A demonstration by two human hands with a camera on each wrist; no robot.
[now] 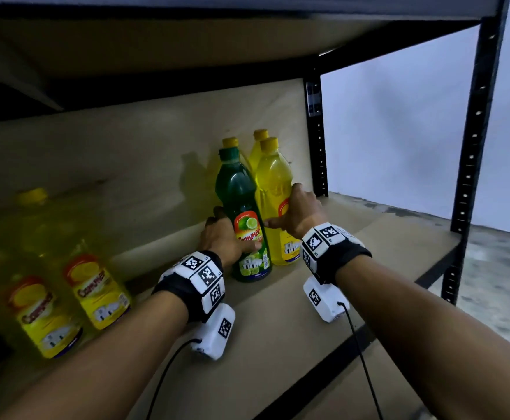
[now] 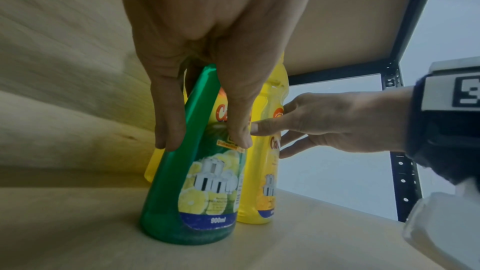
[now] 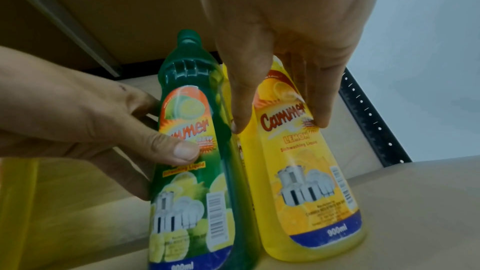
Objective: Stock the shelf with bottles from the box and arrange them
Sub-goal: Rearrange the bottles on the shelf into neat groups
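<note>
Gripping green bottle with my left hand, thumb on label; my right hand wrapped round yellow bottle. Both bottles upright, touching, on shelf.

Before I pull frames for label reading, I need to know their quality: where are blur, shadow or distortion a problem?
Head view: the yellow bottles at left are smeared by blur, the shelf is dim, the green bottle is sharp. Left wrist view: wide-angle stretch leans the green bottle, and the left hand hides part of its label. Right wrist view: both labels read clearly, the yellow bottle best.
</note>
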